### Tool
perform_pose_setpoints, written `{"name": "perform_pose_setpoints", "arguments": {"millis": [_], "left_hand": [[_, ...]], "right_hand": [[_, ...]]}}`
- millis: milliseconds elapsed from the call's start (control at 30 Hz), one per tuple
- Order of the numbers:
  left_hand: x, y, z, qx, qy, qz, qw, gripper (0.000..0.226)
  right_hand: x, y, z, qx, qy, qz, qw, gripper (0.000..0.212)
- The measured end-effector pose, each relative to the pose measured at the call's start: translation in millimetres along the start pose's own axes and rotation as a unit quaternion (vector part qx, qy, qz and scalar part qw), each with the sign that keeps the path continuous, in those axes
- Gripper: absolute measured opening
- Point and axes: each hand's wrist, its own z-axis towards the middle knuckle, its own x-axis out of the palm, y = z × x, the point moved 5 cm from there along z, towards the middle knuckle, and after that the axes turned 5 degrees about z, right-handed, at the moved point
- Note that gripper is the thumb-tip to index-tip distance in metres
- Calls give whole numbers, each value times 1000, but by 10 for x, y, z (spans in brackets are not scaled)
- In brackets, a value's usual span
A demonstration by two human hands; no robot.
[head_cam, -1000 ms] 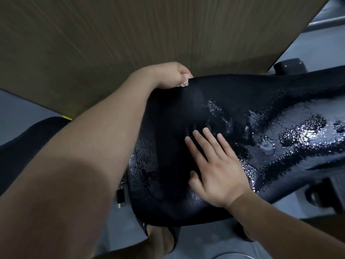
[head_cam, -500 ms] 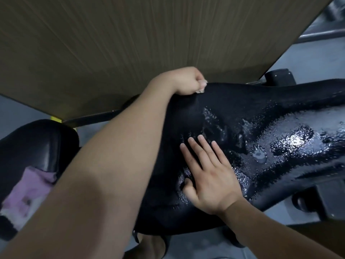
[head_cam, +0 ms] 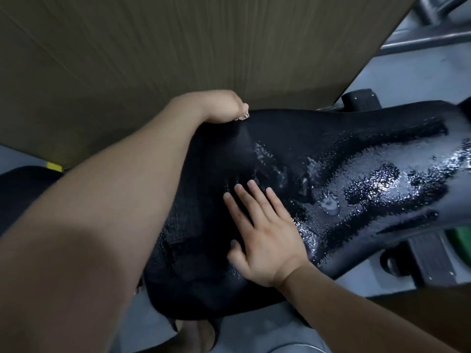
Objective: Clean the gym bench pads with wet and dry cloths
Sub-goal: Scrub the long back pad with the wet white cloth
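The black gym bench pad (head_cam: 382, 189) runs across the view, its right part shiny with water and foam. A dark matte cloth (head_cam: 204, 238) seems to lie over its left part. My left hand (head_cam: 221, 105) reaches over the far edge with its fingers closed on the edge of that cloth. My right hand (head_cam: 267, 238) lies flat on the cloth near the front edge, fingers apart and pointing away from me. It holds nothing.
A brown wooden panel (head_cam: 178, 47) stands right behind the bench. Grey metal frame tubes (head_cam: 420, 39) sit at the top right. A black bracket (head_cam: 362, 99) and a green disc (head_cam: 458, 240) flank the pad. Another black pad (head_cam: 23, 189) is at the left; my foot (head_cam: 201, 335) is below.
Both hands keep their places on the pad. The view has shifted, and the pink cloth seen on the left pad half a second ago is out of sight.
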Motion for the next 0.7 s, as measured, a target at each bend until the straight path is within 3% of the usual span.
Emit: {"name": "perform_pose_setpoints", "arguments": {"millis": [233,367,467,567,700], "left_hand": [[74,-1205,335,122,6,48,991,39],[140,-1218,351,166,15,63,984,31],[43,-813,274,135,21,67,988,33],[-35,-373,223,49,34,60,996,44],[-38,-443,179,23,19,75,997,33]], "right_hand": [[4,-18,13,-6,-23,18,1000,83],[12,-13,12,-7,-22,7,1000,84],[2,-20,15,-4,-16,-1,1000,86],[5,-22,6,-5,-14,0,1000,86],[4,-23,8,-5,-24,4,1000,85]]}}
